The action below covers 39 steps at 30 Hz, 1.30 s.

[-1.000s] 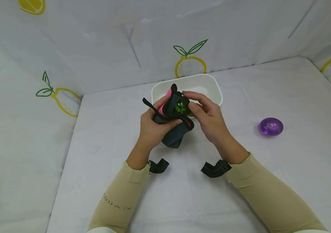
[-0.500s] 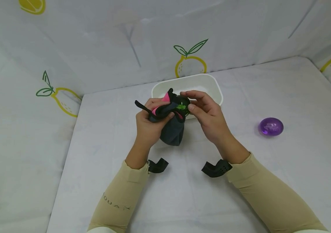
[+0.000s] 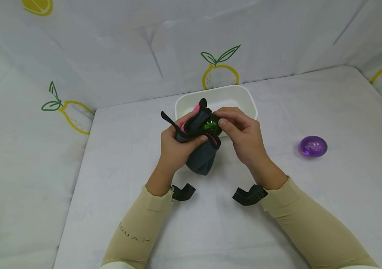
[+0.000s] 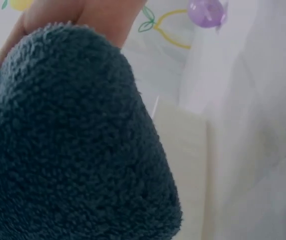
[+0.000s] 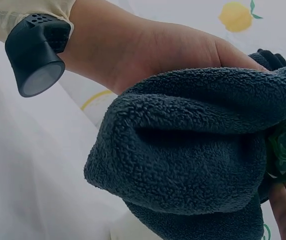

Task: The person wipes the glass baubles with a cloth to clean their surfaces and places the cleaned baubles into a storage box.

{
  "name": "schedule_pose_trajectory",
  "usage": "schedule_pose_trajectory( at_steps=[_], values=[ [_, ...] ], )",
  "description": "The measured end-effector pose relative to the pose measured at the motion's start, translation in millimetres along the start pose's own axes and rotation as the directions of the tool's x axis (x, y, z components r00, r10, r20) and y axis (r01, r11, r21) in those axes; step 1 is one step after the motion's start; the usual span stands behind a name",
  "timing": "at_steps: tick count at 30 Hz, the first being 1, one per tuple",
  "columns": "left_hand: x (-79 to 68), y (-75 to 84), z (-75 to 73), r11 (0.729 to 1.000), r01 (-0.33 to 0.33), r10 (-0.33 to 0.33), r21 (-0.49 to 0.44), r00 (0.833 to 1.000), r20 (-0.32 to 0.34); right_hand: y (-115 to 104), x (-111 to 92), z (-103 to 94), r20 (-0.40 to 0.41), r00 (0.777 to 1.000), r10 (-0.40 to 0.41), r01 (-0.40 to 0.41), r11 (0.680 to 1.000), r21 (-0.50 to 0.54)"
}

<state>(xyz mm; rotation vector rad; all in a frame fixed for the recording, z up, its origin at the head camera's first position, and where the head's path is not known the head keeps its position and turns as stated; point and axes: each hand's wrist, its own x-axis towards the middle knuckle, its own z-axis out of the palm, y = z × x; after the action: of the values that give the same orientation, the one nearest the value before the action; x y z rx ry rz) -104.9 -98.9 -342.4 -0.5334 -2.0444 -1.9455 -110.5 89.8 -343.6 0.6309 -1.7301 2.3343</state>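
My left hand (image 3: pixel 177 149) grips a dark blue-grey fuzzy cloth (image 3: pixel 202 158) with pink lining, black edging and a black loop sticking out to the left. Part of the cloth hangs below the thumb. Against its folds sits a dark green, see-through, glossy round ball (image 3: pixel 212 125), partly covered by the cloth. My right hand (image 3: pixel 244 136) pinches the ball from the right with thumb and fingers. The wrist views are largely filled by the cloth (image 4: pixel 77 140); in the right wrist view, the ball (image 5: pixel 285 147) peeks out at its right edge.
Behind the hands stands a white rectangular tub (image 3: pixel 251 106) by the back wall. To the right, a purple see-through egg-shaped ball (image 3: pixel 313 146) lies on the white-covered table (image 3: pixel 345 194). Lemon-print sheeting (image 3: pixel 110 56) forms the walls at the back and sides.
My left hand and the cloth shift left, then back right, wiping over the green ball. The ball's showing side has changed a little; my right hand stays nearly in place.
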Motion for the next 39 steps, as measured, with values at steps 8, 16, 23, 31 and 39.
schedule_pose_trajectory(
  at_steps=[8,16,23,31,39],
  values=[
    [0.4,-1.5,-1.6,0.999,-0.041,0.041,-0.008,0.999,-0.005,-1.2,0.2,-2.8,0.178,0.984,-0.017,0.02,1.0,-0.015],
    [1.7,-3.2,-2.6,0.998,-0.054,0.054,-0.012,0.996,0.064,-4.2,0.5,-0.5,0.084,0.996,-0.017,0.021,0.999,-0.05],
    [0.5,-1.5,-1.7,0.998,-0.04,0.035,0.042,0.993,0.11,-4.0,0.8,-2.2,0.022,1.0,-0.018,0.019,0.998,-0.065],
    [0.8,-0.3,0.5,0.998,-0.062,0.058,0.029,0.992,0.108,-6.2,-0.5,0.8,-0.015,1.0,-0.007,0.008,0.999,0.047],
    [1.3,-0.2,2.6,0.995,-0.101,0.099,0.015,0.991,0.084,-6.9,1.2,-0.1,0.023,0.999,-0.044,0.045,0.996,-0.077]
  ],
)
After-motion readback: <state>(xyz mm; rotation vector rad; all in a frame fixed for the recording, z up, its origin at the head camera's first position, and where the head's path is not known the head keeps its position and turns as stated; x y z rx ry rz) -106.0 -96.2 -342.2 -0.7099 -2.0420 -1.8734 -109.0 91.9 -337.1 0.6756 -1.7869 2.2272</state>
